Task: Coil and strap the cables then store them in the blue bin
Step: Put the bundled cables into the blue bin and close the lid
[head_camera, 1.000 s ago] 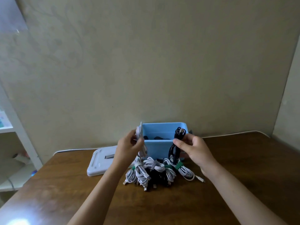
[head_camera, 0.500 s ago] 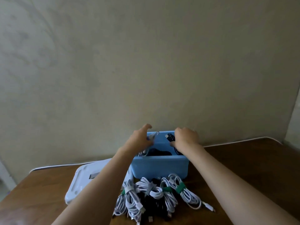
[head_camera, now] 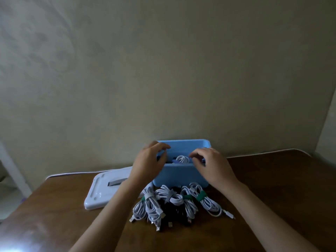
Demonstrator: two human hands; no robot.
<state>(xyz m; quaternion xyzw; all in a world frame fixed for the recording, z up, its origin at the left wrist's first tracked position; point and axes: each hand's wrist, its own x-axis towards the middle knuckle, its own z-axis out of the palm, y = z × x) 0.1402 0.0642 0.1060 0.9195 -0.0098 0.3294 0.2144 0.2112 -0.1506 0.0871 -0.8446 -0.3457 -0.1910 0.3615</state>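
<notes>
The blue bin (head_camera: 179, 174) stands on the brown table near the wall. Inside it a white coiled cable (head_camera: 182, 159) shows beside darker ones. My left hand (head_camera: 149, 163) hovers over the bin's left rim with fingers loosely curled and holds nothing. My right hand (head_camera: 211, 163) hovers over the right rim, fingers bent downward, also empty. In front of the bin lies a pile of strapped cables (head_camera: 174, 202), white and black coils bound with white and green straps.
The bin's white lid (head_camera: 107, 188) lies flat on the table left of the bin, partly under my left forearm. A thin white cord (head_camera: 69, 173) runs along the table's back edge by the wall. The table's right half (head_camera: 281, 188) is bare wood.
One second ago each hand held a coil, white in the left, black in the right. Both coils went into the bin, and my hands now draw back empty above its rim.
</notes>
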